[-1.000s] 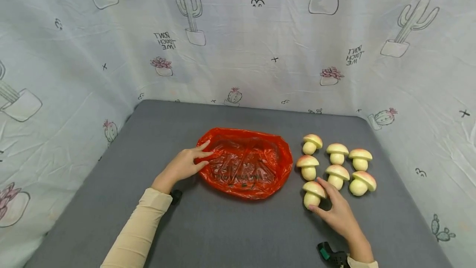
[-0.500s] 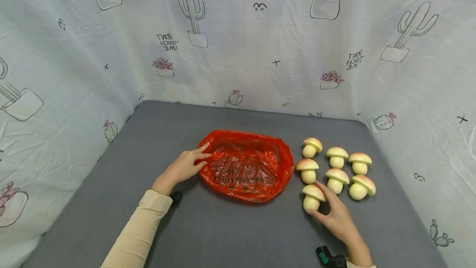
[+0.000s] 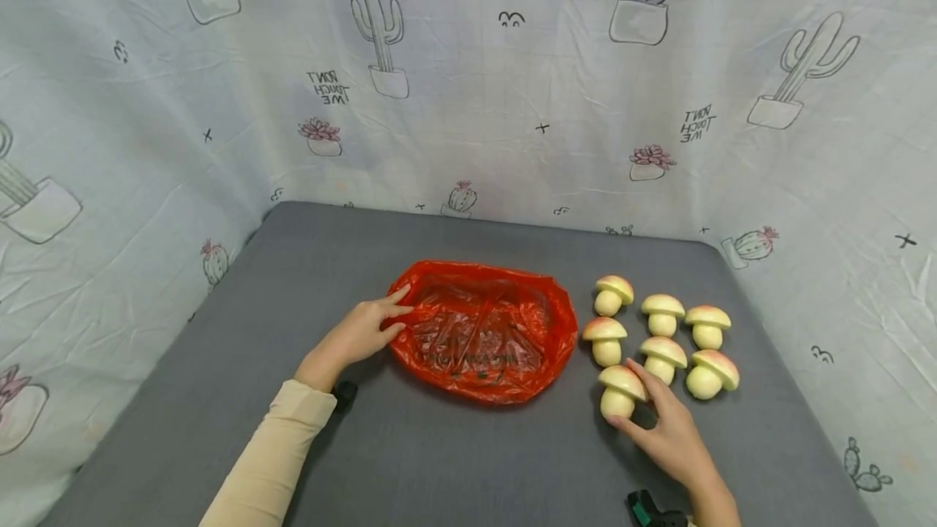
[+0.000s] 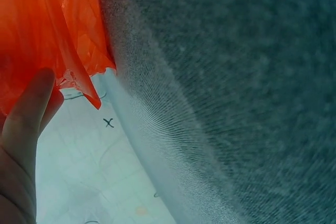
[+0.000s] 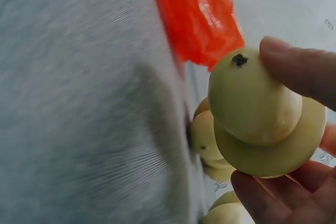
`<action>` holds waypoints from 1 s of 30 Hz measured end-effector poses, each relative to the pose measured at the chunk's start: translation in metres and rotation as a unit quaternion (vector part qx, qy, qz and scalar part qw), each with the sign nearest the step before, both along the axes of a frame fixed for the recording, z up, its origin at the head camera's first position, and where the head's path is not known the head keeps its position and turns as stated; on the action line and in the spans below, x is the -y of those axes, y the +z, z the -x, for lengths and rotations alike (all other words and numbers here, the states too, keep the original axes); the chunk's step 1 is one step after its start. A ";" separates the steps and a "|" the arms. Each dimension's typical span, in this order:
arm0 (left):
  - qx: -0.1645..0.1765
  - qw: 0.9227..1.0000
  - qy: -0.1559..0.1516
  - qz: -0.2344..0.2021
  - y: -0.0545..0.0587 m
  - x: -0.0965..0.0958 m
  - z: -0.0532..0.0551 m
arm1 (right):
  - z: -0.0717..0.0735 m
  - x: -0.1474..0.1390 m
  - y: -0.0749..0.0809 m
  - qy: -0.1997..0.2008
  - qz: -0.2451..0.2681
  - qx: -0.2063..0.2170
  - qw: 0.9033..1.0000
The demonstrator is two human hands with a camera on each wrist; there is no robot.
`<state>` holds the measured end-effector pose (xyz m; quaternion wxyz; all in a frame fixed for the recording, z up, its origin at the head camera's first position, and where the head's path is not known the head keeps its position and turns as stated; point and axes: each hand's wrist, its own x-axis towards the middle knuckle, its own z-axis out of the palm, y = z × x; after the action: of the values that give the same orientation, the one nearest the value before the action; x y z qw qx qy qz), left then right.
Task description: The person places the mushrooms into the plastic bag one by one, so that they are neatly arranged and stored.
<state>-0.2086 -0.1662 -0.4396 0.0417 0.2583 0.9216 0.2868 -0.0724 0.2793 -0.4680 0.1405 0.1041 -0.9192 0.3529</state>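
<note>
A toy mushroom [image 3: 618,401] with a pale stem and a pink-tinged cap is in my right hand [image 3: 669,433], pinched between thumb and fingers. In the right wrist view the mushroom [image 5: 257,98] shows its stem end with a dark spot, apparently raised off the table. My left hand [image 3: 359,336] touches the left rim of a red plastic bag [image 3: 567,332], its fingers fairly straight and spread. The bag lies spread wide with its mouth facing up. In the left wrist view the thumb [image 4: 31,114] lies against the bag wall [image 4: 31,24].
Several more toy mushrooms [image 3: 662,358] stand in loose rows right of the bag, just beyond my right hand. The grey tabletop [image 3: 454,462] ends against white cactus-print cloth [image 3: 468,104] at the back and sides.
My right hand has closed more around the nearest mushroom and shifted it slightly, seemingly lifting it. The left hand stays at the bag's rim. The whole view has moved a little.
</note>
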 end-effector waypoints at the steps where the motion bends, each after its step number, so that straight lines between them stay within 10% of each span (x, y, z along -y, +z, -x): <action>1: -0.003 1.000 0.000 0.001 0.000 0.000 0.001 | 0.001 0.000 0.002 0.002 0.003 -0.001 1.000; 18: -0.043 0.999 0.004 0.011 -0.007 0.000 -0.005 | 0.009 0.029 0.028 0.046 0.035 -0.004 0.998; 30: -0.031 0.999 0.000 0.007 -0.004 -0.002 -0.004 | 0.046 0.070 0.039 0.134 0.089 0.008 0.987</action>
<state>-0.2050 -0.1643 -0.4436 0.0145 0.2667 0.9245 0.2719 -0.1185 0.2093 -0.4292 0.0933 0.2107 -0.8628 0.4499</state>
